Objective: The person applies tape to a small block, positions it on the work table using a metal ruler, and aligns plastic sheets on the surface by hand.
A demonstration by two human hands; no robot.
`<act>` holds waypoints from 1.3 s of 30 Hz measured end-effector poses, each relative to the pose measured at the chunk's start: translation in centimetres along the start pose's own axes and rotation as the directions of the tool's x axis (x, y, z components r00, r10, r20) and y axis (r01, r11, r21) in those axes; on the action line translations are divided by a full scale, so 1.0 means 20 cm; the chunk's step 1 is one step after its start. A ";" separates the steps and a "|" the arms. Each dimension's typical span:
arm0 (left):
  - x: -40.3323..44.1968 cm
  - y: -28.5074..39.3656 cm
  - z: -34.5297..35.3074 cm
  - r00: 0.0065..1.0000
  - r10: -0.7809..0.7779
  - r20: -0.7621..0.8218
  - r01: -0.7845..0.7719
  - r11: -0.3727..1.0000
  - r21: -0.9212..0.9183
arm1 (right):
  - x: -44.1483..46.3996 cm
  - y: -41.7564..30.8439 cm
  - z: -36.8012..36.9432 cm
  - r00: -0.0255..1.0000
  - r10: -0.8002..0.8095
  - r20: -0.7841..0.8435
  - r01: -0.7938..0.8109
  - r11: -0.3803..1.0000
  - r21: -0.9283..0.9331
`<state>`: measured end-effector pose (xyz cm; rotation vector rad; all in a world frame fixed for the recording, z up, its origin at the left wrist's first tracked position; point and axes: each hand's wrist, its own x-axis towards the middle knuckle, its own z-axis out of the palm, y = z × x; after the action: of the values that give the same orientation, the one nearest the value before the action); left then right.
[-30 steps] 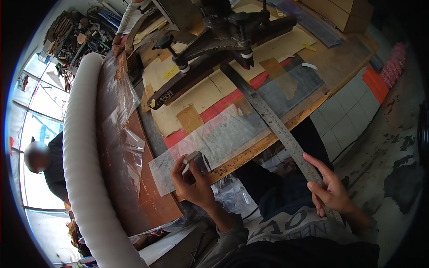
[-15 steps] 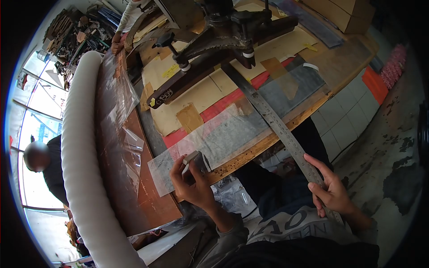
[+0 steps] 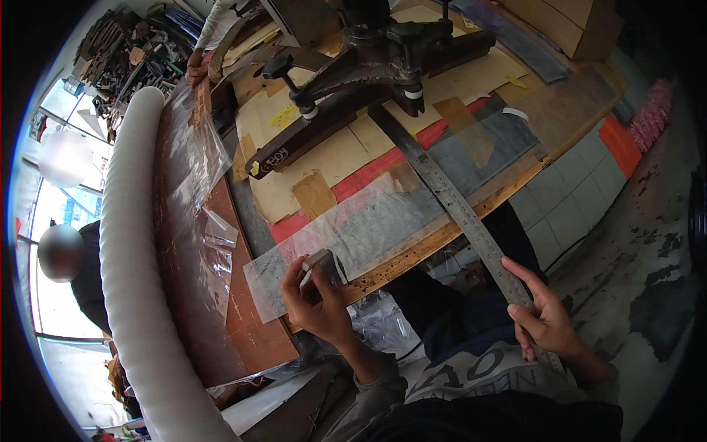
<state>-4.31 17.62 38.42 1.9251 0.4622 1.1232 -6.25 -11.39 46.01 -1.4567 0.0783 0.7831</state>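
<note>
My left hand is closed on a small grey block, gripped between thumb and fingers at the near left edge of the table. Under and beside it lies a clear plastic sheet, spread across the front of the table. My right hand grips the near end of a long steel ruler. That ruler runs away from me over the table edge and the sheet, its far end reaching the dark metal bar of the press.
A dark press with knobs stands over cardboard and red strips. To the left are a brown board and a long white foam roll. One person is beyond the roll; another person's hand rests at the far left.
</note>
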 end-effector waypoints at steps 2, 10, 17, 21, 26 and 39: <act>0.00 0.00 -0.01 1.000 -0.004 0.015 0.004 1.000 0.005 | 0.00 0.00 0.00 1.000 -0.003 -0.003 0.003 1.000 0.002; 0.08 0.06 -0.09 0.962 -0.083 0.261 0.160 0.945 -0.287 | 0.00 0.01 0.00 1.000 -0.024 0.006 0.024 1.000 -0.005; 0.54 0.46 -0.21 0.941 0.182 0.285 -0.143 0.978 -0.152 | 0.00 0.06 -0.01 0.998 -0.052 0.038 0.051 0.999 0.017; 0.85 0.50 -0.11 0.908 0.085 0.409 -0.003 0.980 -0.198 | 0.01 0.07 -0.01 0.995 -0.091 0.046 0.092 0.996 -0.016; 1.02 0.41 0.01 0.752 0.057 0.657 0.226 0.913 -0.338 | 0.03 0.10 -0.04 0.992 -0.103 0.079 0.112 0.986 -0.126; 1.60 -0.05 0.57 0.299 0.081 0.951 -0.565 0.818 0.108 | 0.30 -0.11 0.03 0.985 -0.150 -0.084 0.105 0.912 -0.398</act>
<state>22.41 33.73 51.83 2.7725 -0.4319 -0.0883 -0.80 -8.13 44.99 -1.8677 -0.0943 0.6298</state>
